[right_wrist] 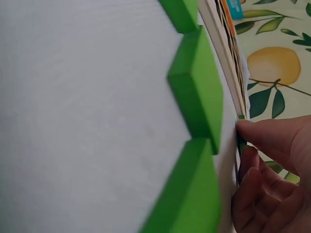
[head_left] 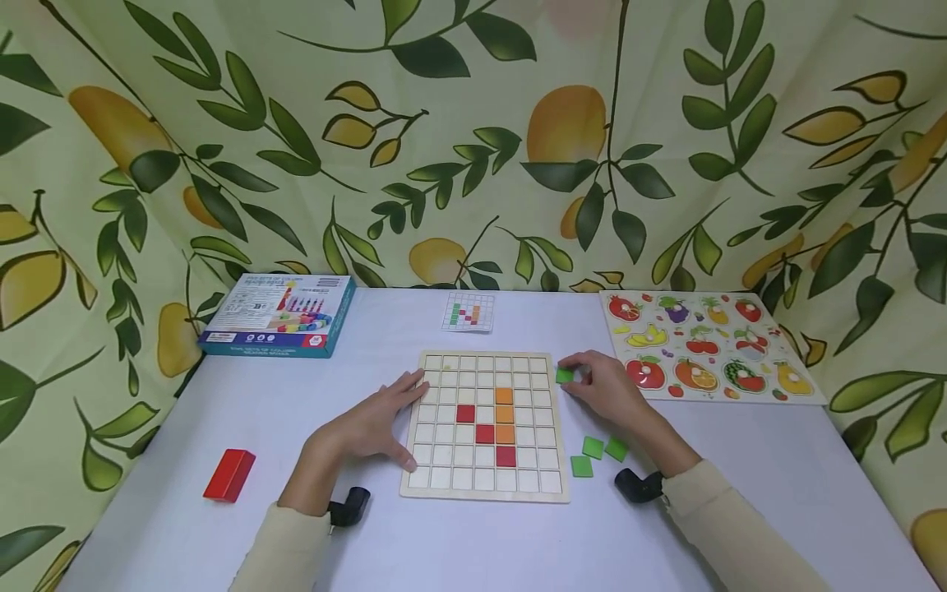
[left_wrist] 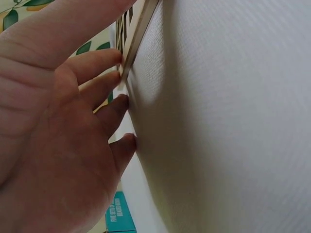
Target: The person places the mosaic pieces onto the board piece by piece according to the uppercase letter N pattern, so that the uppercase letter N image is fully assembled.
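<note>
A wooden grid board point(head_left: 453, 477) lies flat on the table, with three red tiles point(head_left: 484, 433) and three orange tiles point(head_left: 505, 414) in its squares. My left hand point(head_left: 368, 421) rests along the board's left edge, fingers spread, thumb near the lower corner; the left wrist view shows its fingertips point(left_wrist: 116, 57) at the board's side. Just past the upper right edge, my right hand point(head_left: 608, 390) pinches a green tile point(head_left: 565, 376) between thumb and fingers. Three more green tiles point(head_left: 593, 447) lie loose below that hand, seen large in the right wrist view.
Behind the board lies a small card point(head_left: 468, 312) printted with a coloured grid pattern. A boxed toy set point(head_left: 277, 316) is at the back left, a fruit picture board point(head_left: 710, 347) at the back right. One red block point(head_left: 229, 475) sits at the left. A leaf-patterned curtain point(head_left: 473, 164) hangs behind.
</note>
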Tool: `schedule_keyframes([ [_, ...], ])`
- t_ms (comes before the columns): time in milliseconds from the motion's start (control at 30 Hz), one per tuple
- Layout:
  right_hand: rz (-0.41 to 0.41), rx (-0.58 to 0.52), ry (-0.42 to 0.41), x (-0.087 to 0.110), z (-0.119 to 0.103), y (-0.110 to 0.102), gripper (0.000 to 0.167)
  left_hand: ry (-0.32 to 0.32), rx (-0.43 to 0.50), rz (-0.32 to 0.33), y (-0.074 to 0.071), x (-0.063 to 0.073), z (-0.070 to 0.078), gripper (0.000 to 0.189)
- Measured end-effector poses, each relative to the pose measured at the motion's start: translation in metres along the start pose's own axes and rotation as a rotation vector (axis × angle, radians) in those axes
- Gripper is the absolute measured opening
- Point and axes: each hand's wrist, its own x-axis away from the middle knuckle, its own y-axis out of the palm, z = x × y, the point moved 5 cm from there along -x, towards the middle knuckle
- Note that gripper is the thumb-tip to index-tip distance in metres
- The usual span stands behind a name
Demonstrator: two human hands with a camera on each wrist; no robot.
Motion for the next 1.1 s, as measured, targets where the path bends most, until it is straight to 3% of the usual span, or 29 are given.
schedule_keyframes([
  [333,-0.008,-0.041,0.012,-0.012,-0.008,-0.015,0.033,-0.015,-0.009,0.002,-0.002,0.003,0.003,0.115],
  [633,-0.03,-0.199,-0.006,-0.013,-0.036,-0.002,0.02,-0.016,0.015,0.006,-0.002,0.004,-0.002,0.115],
  [1100,-0.116,-0.259,-0.196,-0.009,-0.087,0.033,0.012,-0.007,-0.016,0.007,0.0,0.0,-0.001,0.114],
])
